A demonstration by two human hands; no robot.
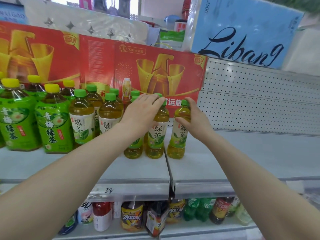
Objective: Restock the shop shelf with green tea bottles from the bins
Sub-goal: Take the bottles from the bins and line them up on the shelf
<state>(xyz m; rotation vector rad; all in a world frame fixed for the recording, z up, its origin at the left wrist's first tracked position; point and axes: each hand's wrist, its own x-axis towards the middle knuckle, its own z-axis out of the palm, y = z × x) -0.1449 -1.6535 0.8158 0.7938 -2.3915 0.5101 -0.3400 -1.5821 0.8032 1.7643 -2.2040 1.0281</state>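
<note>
On shelf (242, 153), green tea bottle (179, 135) upright, right hand (197, 118) apparently gripping neck

Our left forearm (69, 170) enters from 8 o'clock and our right forearm (251, 170) from 4 o'clock, both bare and stretched toward the centre. Our left hand (142, 110) lies palm down, fingers nearly straight and pointing to 2 o'clock, their tips resting on a green cap (163, 100). Our right hand (197, 118), just beside it at 3 o'clock, curls thumb and fingers round the shoulder of a green tea bottle (179, 135).
</note>
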